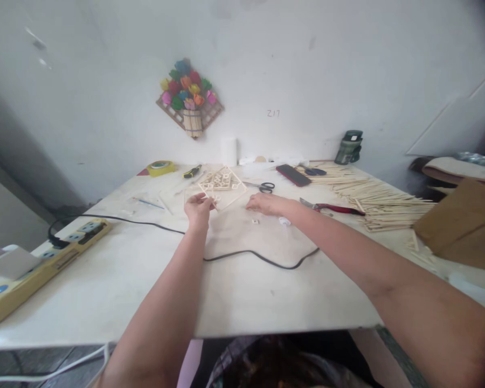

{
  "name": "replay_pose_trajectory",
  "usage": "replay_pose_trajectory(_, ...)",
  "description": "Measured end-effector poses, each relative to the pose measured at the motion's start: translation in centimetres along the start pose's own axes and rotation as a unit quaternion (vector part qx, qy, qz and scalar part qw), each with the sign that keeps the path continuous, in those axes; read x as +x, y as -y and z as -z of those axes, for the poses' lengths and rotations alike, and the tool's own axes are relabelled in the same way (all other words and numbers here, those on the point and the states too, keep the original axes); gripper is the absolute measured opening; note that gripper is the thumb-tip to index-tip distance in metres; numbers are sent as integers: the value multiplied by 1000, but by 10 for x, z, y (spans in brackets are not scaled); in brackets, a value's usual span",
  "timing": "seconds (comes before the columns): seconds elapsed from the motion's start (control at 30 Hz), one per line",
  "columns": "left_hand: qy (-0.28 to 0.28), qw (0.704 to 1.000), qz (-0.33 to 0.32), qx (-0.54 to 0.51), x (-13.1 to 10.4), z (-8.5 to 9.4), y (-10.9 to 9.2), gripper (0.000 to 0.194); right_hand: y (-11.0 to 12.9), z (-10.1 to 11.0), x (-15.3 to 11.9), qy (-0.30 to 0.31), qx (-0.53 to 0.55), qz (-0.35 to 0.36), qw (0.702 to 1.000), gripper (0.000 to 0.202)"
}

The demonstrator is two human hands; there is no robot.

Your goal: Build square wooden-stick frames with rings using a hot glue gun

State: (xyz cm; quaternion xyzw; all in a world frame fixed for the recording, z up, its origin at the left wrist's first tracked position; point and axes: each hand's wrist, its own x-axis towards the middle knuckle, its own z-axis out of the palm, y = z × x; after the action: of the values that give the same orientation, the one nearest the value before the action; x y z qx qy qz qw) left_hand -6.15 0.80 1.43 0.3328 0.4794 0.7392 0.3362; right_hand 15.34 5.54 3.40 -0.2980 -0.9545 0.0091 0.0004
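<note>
My left hand [198, 208] is closed in a pinch at the lower left of a diamond-shaped frame of thin wooden sticks [240, 183]. What its fingertips grip is too small to make out. Small wooden squares [222, 179] lie in a cluster within the frame. To the right, my right hand [263, 205] hovers low over or rests on the table, its fingers pressed together; anything between them is hidden. One loose small wooden square [255, 221] sits on the tabletop just below that hand. Beyond the right hand are black-handled scissors [267, 187].
Red-handled pliers [339, 208] and a pile of sticks [380, 202] lie right. Behind are a dark red-edged box [293, 175], a flask [348, 147], yellow tape [160, 168] and a yellow-black cutter [192, 172]. A black cable [250, 252] crosses from the power strip [60, 264].
</note>
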Motion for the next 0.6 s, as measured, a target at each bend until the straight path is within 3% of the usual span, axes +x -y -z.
replay_pose_trajectory(0.33,9,1000,0,-1,-2,-1,-1,30,3,2,8,-1,-23,-85,996,36)
replay_pose_trajectory(0.6,3,1000,1,-2,-1,0,0,30,-2,5,11,17,-30,-108,994,25)
